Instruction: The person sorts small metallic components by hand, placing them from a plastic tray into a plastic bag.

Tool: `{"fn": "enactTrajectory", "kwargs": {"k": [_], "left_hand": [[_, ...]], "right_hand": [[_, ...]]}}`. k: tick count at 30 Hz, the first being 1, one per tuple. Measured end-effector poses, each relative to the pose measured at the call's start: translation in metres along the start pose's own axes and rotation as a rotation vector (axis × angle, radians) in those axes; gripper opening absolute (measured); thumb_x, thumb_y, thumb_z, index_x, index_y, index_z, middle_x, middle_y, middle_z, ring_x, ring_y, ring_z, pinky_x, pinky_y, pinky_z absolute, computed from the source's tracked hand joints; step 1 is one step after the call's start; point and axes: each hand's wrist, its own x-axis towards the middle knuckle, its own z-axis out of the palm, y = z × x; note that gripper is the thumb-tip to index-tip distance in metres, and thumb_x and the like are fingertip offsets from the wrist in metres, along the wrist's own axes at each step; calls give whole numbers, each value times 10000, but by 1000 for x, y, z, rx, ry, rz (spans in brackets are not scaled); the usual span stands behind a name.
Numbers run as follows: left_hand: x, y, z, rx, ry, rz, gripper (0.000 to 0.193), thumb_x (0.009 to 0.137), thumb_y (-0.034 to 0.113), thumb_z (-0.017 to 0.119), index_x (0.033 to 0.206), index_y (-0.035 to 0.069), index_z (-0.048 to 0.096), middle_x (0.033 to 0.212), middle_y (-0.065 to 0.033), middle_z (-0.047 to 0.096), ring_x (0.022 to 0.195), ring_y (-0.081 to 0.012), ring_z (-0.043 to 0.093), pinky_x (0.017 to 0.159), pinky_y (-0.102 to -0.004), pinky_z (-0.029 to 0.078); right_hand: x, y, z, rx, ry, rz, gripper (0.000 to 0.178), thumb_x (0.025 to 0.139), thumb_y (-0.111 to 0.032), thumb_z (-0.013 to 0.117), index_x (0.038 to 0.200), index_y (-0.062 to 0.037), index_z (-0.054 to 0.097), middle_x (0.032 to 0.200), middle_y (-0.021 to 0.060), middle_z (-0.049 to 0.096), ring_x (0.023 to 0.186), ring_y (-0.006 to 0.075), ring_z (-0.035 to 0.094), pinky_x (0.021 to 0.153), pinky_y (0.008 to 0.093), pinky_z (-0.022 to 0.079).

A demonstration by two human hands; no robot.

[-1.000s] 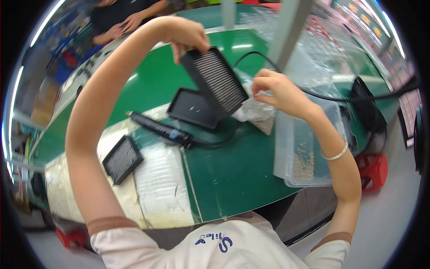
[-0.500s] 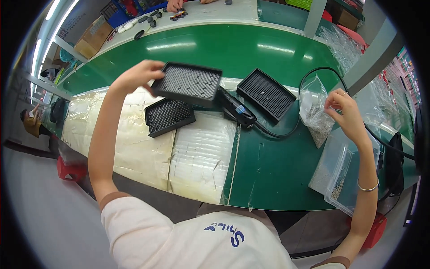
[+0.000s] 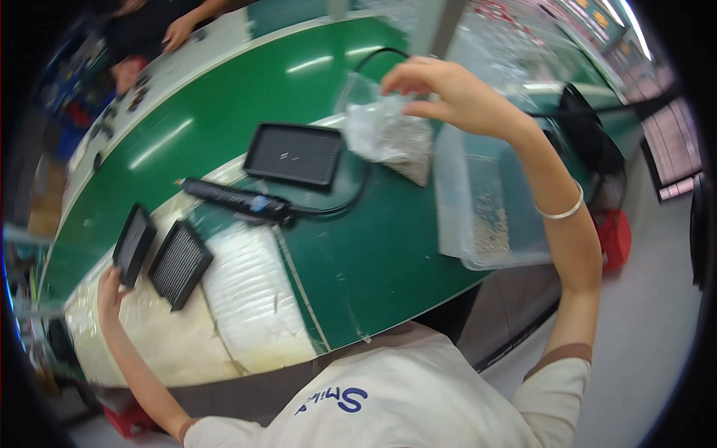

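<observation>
My left hand [image 3: 110, 293] grips the near end of a shallow black tray [image 3: 135, 245], whose inside is blurred. Right beside it, on the pale mat, lies a second black tray [image 3: 181, 263] with rows of fine pegs or holes. My right hand [image 3: 442, 91] hovers over a clear plastic bag [image 3: 392, 138] filled with small greyish pieces. Its fingers are bent and apart from the thumb, with nothing visible between them. A third black tray [image 3: 291, 157], with a few light bits in it, lies left of the bag.
A black handheld electric tool [image 3: 235, 200] with a cord lies mid-table. Right of the bag stands a clear plastic bin [image 3: 448, 205] with small grains inside. Beyond the bin are a grey post [image 3: 435, 33] and a black object [image 3: 590, 138]. Another person's hands [image 3: 178, 33] work across the table.
The view has swung right. My left hand has carried its tray leftward, from over the second tray to beside it. My right hand's fingers, pinched at the bag earlier, are now apart above it.
</observation>
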Motion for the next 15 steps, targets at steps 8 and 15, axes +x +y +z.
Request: {"fn": "enactTrajectory", "kwargs": {"k": [8,15], "left_hand": [[25,-24,7,9,0,-21,305,904,167,469,1173,24,465,963,-44,558,856,-143,607,508,-309,574],[27,26,29,682,272,-187,456,872,187,544,1270,-4,433,1082,-110,566,956,-174,582,605,-351,562]], "right_hand": [[-87,-55,-70,-202,198,85,259,789,-54,623,1045,-26,597,1044,70,591,975,173,560,876,280,442],[-201,-58,-28,27,509,369,256,816,-103,628,1045,2,583,1121,128,544,1059,224,534,935,316,404]]}}
